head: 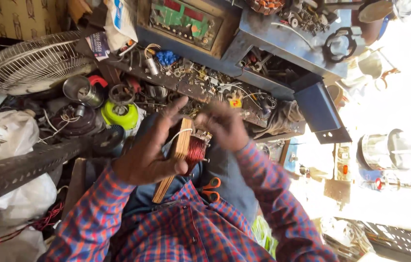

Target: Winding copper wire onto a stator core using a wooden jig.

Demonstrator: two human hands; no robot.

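Across the cluttered workbench (191,90), screws, wire scraps and small metal parts are lying under a blue cabinet (283,43), with a white fan guard (30,60) and a lime-green round part (119,115) sitting off to one side. Lower down, 2 hands are working over the lap: the left hand (149,150) is gripping a wooden former (178,155) carrying a coil of red copper wire (195,149), while the right hand (222,125) is blurring just beside the coil, so I cannot tell its grip. Judging by the thick layer of turns, winding is looking well along, though unfinished. Orange-handled scissors (211,189) are resting below.
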